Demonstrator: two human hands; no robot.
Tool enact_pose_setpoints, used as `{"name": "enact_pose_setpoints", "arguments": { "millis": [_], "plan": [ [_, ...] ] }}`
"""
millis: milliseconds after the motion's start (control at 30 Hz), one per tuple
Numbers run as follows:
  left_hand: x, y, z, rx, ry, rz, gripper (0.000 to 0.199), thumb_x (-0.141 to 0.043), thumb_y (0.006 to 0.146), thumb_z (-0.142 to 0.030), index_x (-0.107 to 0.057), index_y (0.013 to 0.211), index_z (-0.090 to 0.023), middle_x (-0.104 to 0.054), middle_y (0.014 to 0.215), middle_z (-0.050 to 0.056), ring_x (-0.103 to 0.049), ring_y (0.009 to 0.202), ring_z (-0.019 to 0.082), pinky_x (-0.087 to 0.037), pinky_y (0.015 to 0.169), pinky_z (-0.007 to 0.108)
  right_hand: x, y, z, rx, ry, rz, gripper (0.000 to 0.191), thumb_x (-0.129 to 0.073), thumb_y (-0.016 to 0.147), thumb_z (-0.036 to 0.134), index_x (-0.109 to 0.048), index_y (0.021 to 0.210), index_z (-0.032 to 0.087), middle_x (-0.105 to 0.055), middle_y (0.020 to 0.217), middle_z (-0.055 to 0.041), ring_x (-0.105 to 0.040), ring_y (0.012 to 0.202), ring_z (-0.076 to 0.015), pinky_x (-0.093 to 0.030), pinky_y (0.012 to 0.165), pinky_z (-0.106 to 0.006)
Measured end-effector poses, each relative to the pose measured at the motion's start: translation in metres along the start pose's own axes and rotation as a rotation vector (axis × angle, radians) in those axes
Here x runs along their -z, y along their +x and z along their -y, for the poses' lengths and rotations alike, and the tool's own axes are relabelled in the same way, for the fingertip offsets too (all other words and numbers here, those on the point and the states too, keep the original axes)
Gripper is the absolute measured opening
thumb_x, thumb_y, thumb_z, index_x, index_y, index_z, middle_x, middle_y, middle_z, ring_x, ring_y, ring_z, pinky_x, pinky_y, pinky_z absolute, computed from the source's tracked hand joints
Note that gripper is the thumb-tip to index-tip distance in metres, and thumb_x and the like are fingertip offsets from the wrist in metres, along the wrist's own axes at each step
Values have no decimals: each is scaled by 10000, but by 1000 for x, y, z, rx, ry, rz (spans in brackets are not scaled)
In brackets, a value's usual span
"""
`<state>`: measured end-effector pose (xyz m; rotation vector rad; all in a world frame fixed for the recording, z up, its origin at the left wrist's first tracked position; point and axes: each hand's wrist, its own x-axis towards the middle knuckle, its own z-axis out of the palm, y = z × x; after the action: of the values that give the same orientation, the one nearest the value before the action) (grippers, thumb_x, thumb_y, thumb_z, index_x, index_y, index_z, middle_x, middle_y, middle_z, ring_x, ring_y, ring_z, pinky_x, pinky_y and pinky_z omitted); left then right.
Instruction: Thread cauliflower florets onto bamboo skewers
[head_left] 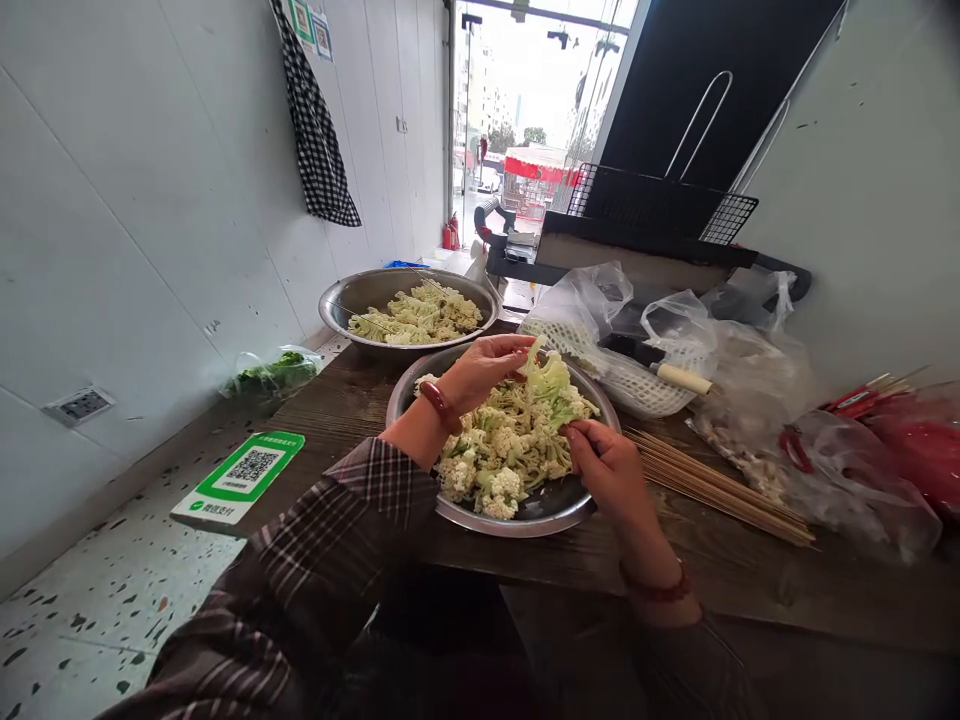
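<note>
Both my hands hold a pale green cauliflower floret above the near metal bowl. My left hand reaches over the bowl's left side, its fingers closed around the upper stem end. Lower down, my right hand pinches the right side of the same floret between thumb and fingers. Under them, loose cauliflower pieces fill much of the bowl. Whether a skewer is in the right fingers I cannot make out.
A second metal bowl with cauliflower stands behind. Bamboo skewers lie at the right, beside plastic bags and a white mesh basket. A green QR code card sits at the table's left edge.
</note>
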<state>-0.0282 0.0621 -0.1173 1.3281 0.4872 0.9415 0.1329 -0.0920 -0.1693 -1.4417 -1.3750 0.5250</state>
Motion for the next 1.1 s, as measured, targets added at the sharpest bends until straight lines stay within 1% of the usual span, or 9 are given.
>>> {"name": "enact_pose_setpoints", "arguments": {
  "millis": [133, 233, 300, 433, 567, 667, 767, 933, 1100],
  "plan": [
    [-2, -2, -3, -66, 142, -78, 212, -747, 685, -145, -683, 884, -109, -627, 783, 1, -550, 690, 80, -475, 642, 231, 0, -1, 1, 9, 4, 3, 336, -558, 915, 457, -707, 824, 170, -522, 545, 25, -430, 465, -120, -338, 462, -258],
    [-2, -2, -4, -84, 236, -99, 112, -718, 701, -144, -655, 786, -108, -589, 719, -10, -496, 636, 63, -408, 613, 216, 0, 0, 2, 14, 8, 2, 337, -555, 915, 450, -709, 819, 166, -525, 543, 20, -434, 469, -126, -341, 470, -265],
    [-1, -1, -3, -89, 259, -91, 104, -715, 708, -158, -661, 784, -111, -581, 710, -11, -475, 627, 59, -372, 604, 215, 0, 0, 3, 13, 3, 6, 338, -554, 914, 449, -712, 817, 166, -528, 543, 19, -439, 476, -128, -344, 478, -266],
    [-1, -2, -2, -91, 225, -94, 130, -724, 693, -154, -652, 796, -121, -570, 709, -21, -462, 621, 52, -349, 600, 210, 1, 1, 4, 25, -26, 5, 333, -553, 911, 445, -721, 838, 167, -529, 551, 25, -449, 509, -131, -354, 511, -263],
    [-3, -5, -3, -55, 125, -39, 202, -753, 685, -177, -614, 827, -138, -561, 712, -38, -482, 612, 47, -393, 611, 204, 1, 1, 4, 42, -42, 0, 335, -548, 917, 445, -716, 824, 170, -526, 559, 24, -470, 546, -139, -378, 553, -268],
    [-4, -6, -5, -26, 59, 18, 258, -777, 700, -250, -593, 851, -151, -596, 791, -20, -555, 688, 70, -461, 638, 215, 1, 0, 3, 43, -46, 1, 344, -545, 923, 452, -717, 830, 168, -532, 562, 18, -470, 543, -145, -381, 554, -276],
    [-4, -6, -5, -24, 56, 18, 273, -775, 727, -312, -599, 866, -156, -592, 822, -9, -604, 750, 100, -501, 628, 225, 1, 0, 2, 45, -42, -6, 352, -546, 919, 457, -716, 826, 164, -537, 558, 9, -468, 533, -149, -374, 539, -282],
    [-2, -3, -1, -89, 137, -26, 215, -753, 761, -282, -618, 858, -146, -601, 782, 6, -586, 694, 97, -469, 541, 202, 0, 0, 3, 37, -36, -10, 350, -540, 916, 440, -739, 866, 156, -540, 552, 10, -463, 521, -147, -369, 527, -279],
    [-2, -4, -1, -98, 132, -28, 192, -740, 776, -265, -600, 826, -144, -621, 749, 9, -551, 626, 78, -451, 538, 200, 0, -1, 5, 33, -40, -19, 357, -536, 920, 452, -735, 850, 164, -544, 564, 12, -460, 533, -144, -369, 534, -275]
  ]
}}
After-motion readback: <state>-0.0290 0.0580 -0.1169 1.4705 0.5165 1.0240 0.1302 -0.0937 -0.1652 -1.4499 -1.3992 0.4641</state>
